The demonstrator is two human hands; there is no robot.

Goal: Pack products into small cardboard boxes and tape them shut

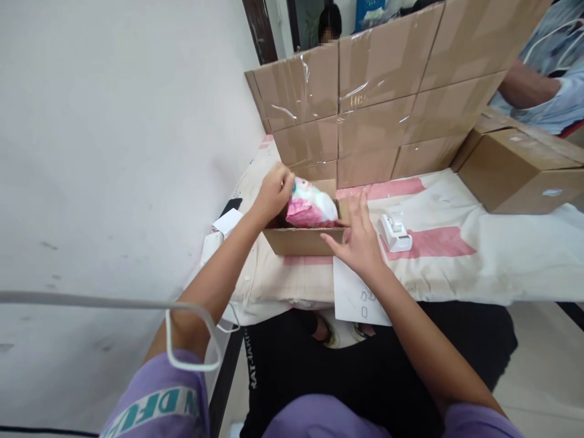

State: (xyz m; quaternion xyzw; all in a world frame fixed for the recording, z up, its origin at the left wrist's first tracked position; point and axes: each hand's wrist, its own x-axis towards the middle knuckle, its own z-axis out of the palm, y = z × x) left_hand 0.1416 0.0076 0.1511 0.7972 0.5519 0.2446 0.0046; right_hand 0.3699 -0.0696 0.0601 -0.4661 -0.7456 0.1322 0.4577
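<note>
A small open cardboard box (303, 242) stands on the cloth-covered table in front of me. Tilted in its opening is a soft pink, white and teal package (310, 207), with its lower part hidden by the box wall. My left hand (276, 188) is closed on the package's upper left corner. At the box's right end, my right hand (358, 234) rests against the wall with its fingers spread and thumb apart. A white tape dispenser (395, 233) lies on the cloth to the right of that hand.
Behind the box rises a taped cardboard panel (383, 97). A larger closed carton (524, 164) sits at the right, near another person's arm (529, 85). A white paper sheet (358, 295) hangs over the front edge. White items (223, 231) lie by the left wall.
</note>
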